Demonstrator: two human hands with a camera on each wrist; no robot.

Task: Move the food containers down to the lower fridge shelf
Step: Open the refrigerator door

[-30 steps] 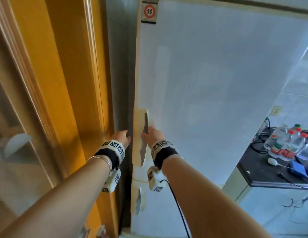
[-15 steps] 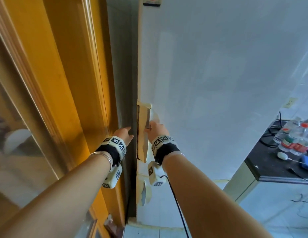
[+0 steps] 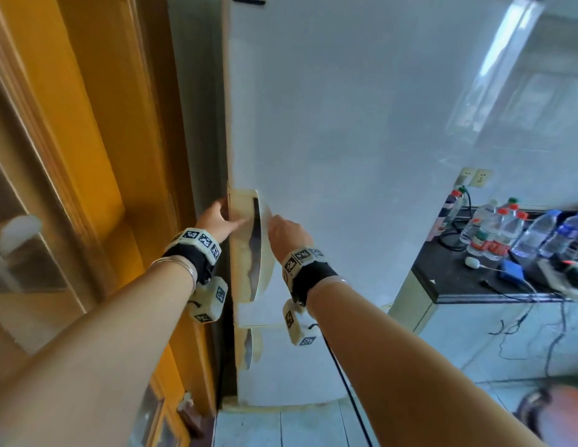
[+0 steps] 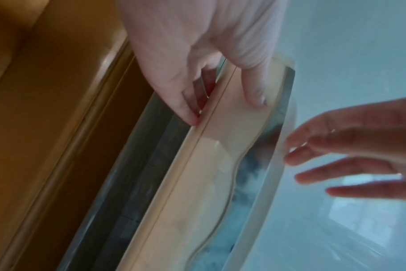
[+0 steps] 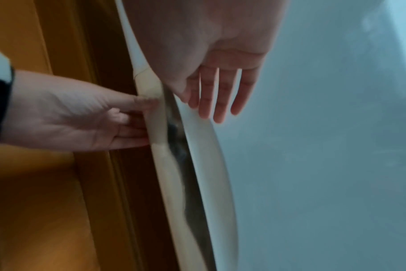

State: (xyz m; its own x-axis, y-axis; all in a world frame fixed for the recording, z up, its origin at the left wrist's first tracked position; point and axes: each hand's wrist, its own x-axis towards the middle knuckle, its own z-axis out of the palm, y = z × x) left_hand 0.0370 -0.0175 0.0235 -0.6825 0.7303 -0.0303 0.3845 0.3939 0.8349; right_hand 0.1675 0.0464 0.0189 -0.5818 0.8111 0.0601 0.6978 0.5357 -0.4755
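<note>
The white fridge door point(image 3: 362, 140) hides the shelves, so no food containers show. Its cream handle strip point(image 3: 245, 246) runs down the door's left edge. My left hand point(image 3: 216, 217) grips that edge: in the left wrist view the thumb lies on the handle strip point(image 4: 220, 155) and the fingers point(image 4: 188, 110) tuck behind it. My right hand point(image 3: 287, 227) is open just right of the handle recess, fingers straight over the door face, also seen in the right wrist view point(image 5: 216, 95). There the left hand point(image 5: 81, 117) wraps the handle point(image 5: 158, 128).
A yellow wooden door frame point(image 3: 97, 124) stands close on the left of the fridge. A black counter point(image 3: 458, 279) at the right carries several water bottles point(image 3: 507, 230) and cables. A second handle point(image 3: 249, 350) sits on the lower door.
My left hand has moved right from beside the fridge onto the door's edge and taken hold of it. My right hand has come off the handle recess and opened.
</note>
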